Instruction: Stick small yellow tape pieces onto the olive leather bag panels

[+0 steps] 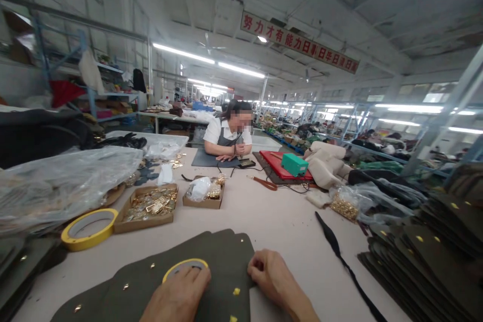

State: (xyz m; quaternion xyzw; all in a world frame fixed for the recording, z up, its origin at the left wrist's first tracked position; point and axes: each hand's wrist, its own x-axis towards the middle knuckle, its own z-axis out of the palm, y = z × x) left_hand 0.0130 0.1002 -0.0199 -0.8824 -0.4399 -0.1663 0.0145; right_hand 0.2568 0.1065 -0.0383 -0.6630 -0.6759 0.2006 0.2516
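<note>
A dark olive panel [211, 256] lies flat in front of me, dotted with small gold metal fittings and yellow tape bits [236, 292]. My left hand [177, 292] rests over the panel, its fingers closed around a small roll of yellow tape [188, 263]. At the panel's right edge, my right hand [273, 279] is closed, thumb and forefinger pinched together. Whatever those fingertips may hold is too small to make out.
Beyond the panel stand a cardboard tray of gold fittings [153, 206], a smaller box [204, 196] and a large yellow tape roll [89, 229]. Stacked dark panels [411, 251] and a black strap [339, 254] lie right. Across the table leans a person [228, 136].
</note>
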